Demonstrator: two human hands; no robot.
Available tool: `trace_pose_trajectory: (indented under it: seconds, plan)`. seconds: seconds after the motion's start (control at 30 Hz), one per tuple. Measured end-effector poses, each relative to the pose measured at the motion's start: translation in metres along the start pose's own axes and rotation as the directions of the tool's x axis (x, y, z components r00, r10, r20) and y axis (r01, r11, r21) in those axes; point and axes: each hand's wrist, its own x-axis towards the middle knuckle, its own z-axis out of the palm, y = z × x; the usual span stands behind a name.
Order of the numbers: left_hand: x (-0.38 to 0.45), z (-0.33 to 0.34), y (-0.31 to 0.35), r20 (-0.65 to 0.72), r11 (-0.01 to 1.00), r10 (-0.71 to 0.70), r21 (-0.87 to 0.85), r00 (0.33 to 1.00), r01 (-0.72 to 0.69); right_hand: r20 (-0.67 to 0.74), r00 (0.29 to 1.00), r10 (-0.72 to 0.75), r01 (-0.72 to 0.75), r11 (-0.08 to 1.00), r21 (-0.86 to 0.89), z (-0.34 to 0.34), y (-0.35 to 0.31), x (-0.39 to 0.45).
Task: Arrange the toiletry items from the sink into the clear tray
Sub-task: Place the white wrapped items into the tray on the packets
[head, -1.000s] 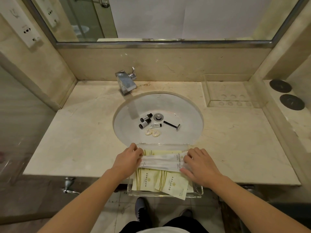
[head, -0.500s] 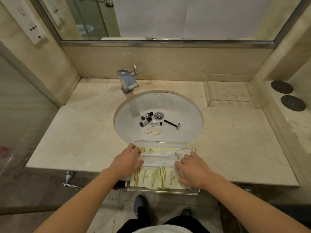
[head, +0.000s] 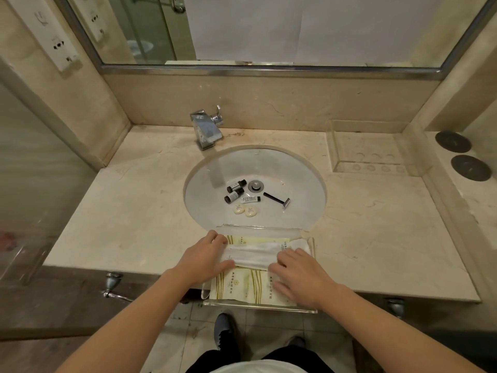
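Observation:
A clear tray [head: 301, 309] sits at the counter's front edge, jutting over it. Pale yellow striped packets [head: 242, 288] lie flat in it, with a long white packet [head: 255, 253] across them. My left hand [head: 204, 255] holds the white packet's left end between thumb and fingers. My right hand [head: 298, 275] rests flat on its right part and on the striped packets. In the sink basin [head: 301, 189] lie two dark bottles [head: 236, 186], a small white tube [head: 251, 199], two pale soaps [head: 244, 210] and a black razor [head: 277, 201].
A chrome faucet [head: 207, 130] stands behind the basin, and a drain plug [head: 256, 185] sits at its middle. A second clear tray [head: 371, 168] is at the back right of the counter. Two dark round discs [head: 453, 141] lie on the right ledge.
My right hand has slid left and toward me along the white packet, uncovering its right end. My left hand has stayed on the left end.

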Motion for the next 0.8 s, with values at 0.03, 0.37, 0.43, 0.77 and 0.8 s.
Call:
trace_pose_trajectory:
  seconds: [0.03,0.37,0.43,0.77,0.8]
  plan:
    - [0.001,0.0,-0.001,-0.013,1.0,-0.004,-0.018,1.0,0.004,-0.039,0.998,0.057,-0.057,0.998,0.0,-0.001,0.003,0.001]
    - [0.029,-0.012,-0.005,0.058,0.995,-0.027,0.1,0.998,0.021,0.067,0.89,0.452,-0.443,0.89,-0.109,-0.012,0.04,0.021]
    - [0.032,-0.013,-0.005,0.06,0.994,-0.03,0.106,0.998,0.024,0.073,0.888,0.453,-0.449,0.891,-0.073,-0.01,0.043,0.023]
    - [0.041,-0.026,-0.012,-0.007,0.982,-0.109,-0.156,0.994,0.107,0.122,0.8,0.588,-0.597,0.801,0.054,-0.007,0.058,0.028]
    - [0.043,-0.027,-0.013,-0.016,0.978,-0.119,-0.173,0.993,0.115,0.106,0.792,0.601,-0.608,0.792,0.055,-0.007,0.06,0.029]
